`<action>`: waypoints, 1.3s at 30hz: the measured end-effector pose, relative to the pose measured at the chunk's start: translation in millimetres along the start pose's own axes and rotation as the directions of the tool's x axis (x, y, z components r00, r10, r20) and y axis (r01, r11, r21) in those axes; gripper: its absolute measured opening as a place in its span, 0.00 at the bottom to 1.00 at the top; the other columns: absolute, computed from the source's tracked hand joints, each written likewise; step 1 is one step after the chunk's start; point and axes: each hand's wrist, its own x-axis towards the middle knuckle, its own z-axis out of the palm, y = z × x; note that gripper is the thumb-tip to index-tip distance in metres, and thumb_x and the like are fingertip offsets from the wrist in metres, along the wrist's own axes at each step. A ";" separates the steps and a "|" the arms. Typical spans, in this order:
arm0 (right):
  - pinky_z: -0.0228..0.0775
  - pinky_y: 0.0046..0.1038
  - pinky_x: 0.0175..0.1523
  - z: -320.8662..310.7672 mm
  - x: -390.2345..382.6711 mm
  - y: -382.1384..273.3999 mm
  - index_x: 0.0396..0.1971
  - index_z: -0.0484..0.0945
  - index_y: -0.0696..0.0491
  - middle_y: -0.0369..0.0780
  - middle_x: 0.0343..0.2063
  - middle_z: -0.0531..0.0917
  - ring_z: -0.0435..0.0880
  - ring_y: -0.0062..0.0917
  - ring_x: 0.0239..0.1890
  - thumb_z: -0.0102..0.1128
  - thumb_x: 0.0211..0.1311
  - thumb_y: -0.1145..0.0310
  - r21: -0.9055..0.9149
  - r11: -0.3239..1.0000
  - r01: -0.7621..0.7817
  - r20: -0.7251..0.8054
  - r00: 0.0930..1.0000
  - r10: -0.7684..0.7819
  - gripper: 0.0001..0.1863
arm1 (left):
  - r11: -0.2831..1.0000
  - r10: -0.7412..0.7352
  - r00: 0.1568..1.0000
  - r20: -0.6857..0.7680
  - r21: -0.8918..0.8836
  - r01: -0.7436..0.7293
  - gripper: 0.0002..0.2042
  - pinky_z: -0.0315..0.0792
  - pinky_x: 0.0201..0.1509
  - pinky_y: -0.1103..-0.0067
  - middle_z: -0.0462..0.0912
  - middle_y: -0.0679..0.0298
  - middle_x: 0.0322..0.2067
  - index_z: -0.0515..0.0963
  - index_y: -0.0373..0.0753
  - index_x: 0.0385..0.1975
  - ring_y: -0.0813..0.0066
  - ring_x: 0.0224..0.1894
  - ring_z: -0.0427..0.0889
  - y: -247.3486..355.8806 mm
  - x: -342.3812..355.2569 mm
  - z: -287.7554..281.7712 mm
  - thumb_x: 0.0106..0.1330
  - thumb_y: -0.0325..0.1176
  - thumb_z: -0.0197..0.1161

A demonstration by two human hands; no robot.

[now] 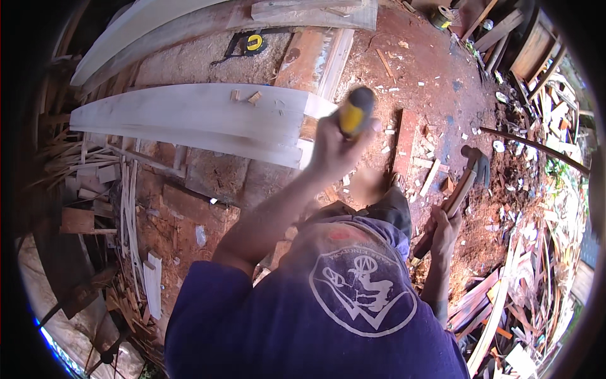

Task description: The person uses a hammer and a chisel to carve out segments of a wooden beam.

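My left hand (334, 148) is raised in front of my body, closed around a thick yellow-and-black tool handle (355, 114). Motion blurs this handle, and no blade or tip shows. Lower on the right, my right hand (445, 228) grips a claw hammer (460, 191) by its wooden shaft. The hammer's dark metal head points up and away from me. Just left of my left hand lies a long pale board (208, 120) with a curved edge, a few wood chips on top.
A yellow tape measure (254, 43) sits beyond the board. More pale curved timber (189, 31) lies at the far left. Wood chips litter the reddish dirt floor (429, 69). Scrap strips (536, 297) pile up on the right, and offcuts (88, 196) on the left. A narrow plank (405, 142) lies ahead.
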 end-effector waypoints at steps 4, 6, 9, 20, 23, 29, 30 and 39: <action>0.56 0.20 0.14 -0.5 52.0 -13.4 0.23 0.69 0.53 0.32 0.10 0.69 0.66 0.16 0.09 0.57 0.61 0.74 -0.030 0.999 -0.022 0.179 0.984 0.027 0.09 | 0.959 -0.099 0.994 0.041 -0.262 0.107 0.08 0.64 0.33 0.78 0.70 0.69 0.22 0.69 0.40 0.26 0.81 0.25 0.65 -10.0 19.4 -69.2 0.65 0.26 0.59; 0.57 0.20 0.14 -0.8 85.4 -21.2 0.23 0.69 0.53 0.32 0.10 0.69 0.67 0.16 0.09 0.57 0.61 0.74 -0.071 0.997 -0.029 0.260 0.965 0.047 0.08 | 0.968 -0.067 0.997 0.049 -0.237 0.077 0.08 0.64 0.34 0.77 0.69 0.68 0.22 0.68 0.40 0.25 0.80 0.25 0.63 -9.5 21.6 -82.5 0.66 0.26 0.58; 0.58 0.20 0.14 -5.1 132.6 -27.7 0.24 0.70 0.53 0.32 0.10 0.70 0.67 0.15 0.10 0.57 0.61 0.74 -0.126 0.992 -0.027 0.399 0.914 0.076 0.08 | 0.985 -0.159 0.987 0.007 0.065 0.158 0.12 0.62 0.31 0.79 0.67 0.70 0.19 0.65 0.41 0.22 0.82 0.24 0.63 -4.1 24.1 -81.0 0.68 0.28 0.59; 0.61 0.23 0.17 29.3 177.8 -102.9 0.31 0.71 0.55 0.34 0.15 0.74 0.70 0.16 0.13 0.59 0.61 0.70 -0.212 0.947 0.240 0.700 0.714 -0.024 0.07 | 0.917 -0.390 0.918 0.076 0.120 0.380 0.17 0.56 0.23 0.81 0.63 0.74 0.14 0.62 0.43 0.15 0.86 0.18 0.60 -9.9 34.6 -83.9 0.65 0.29 0.60; 0.67 0.34 0.23 51.9 164.7 -126.0 0.35 0.73 0.58 0.41 0.16 0.78 0.76 0.28 0.15 0.59 0.60 0.68 -0.308 0.756 0.578 0.731 0.652 -0.200 0.10 | 0.915 -0.403 0.899 0.170 0.078 0.395 0.17 0.54 0.24 0.80 0.60 0.75 0.15 0.60 0.43 0.17 0.85 0.18 0.57 -12.0 39.1 -87.6 0.66 0.28 0.57; 0.72 0.42 0.34 114.5 114.1 -234.1 0.55 0.72 0.59 0.54 0.20 0.76 0.80 0.46 0.23 0.64 0.60 0.73 -0.033 0.056 0.998 0.578 0.065 -0.814 0.23 | 0.904 -0.418 0.886 0.202 0.190 0.383 0.16 0.55 0.24 0.81 0.60 0.74 0.15 0.60 0.43 0.17 0.84 0.18 0.59 -9.9 38.3 -76.3 0.66 0.27 0.56; 0.72 0.42 0.34 121.5 103.3 -233.6 0.55 0.72 0.59 0.54 0.20 0.76 0.80 0.46 0.23 0.64 0.60 0.73 -0.049 0.061 0.997 0.571 0.079 -0.817 0.23 | 0.916 -0.394 0.900 0.186 0.160 0.368 0.16 0.54 0.24 0.81 0.60 0.74 0.15 0.60 0.43 0.17 0.84 0.18 0.58 -12.8 36.0 -80.3 0.66 0.27 0.56; 0.75 0.41 0.26 138.4 99.3 -226.9 0.40 0.75 0.55 0.50 0.16 0.78 0.82 0.46 0.21 0.58 0.64 0.71 -0.133 -0.130 0.983 0.687 -0.003 -0.727 0.07 | 0.926 -0.372 0.908 0.194 0.016 0.377 0.15 0.62 0.21 0.81 0.68 0.71 0.13 0.65 0.42 0.15 0.82 0.15 0.67 -25.9 30.0 -88.6 0.62 0.27 0.59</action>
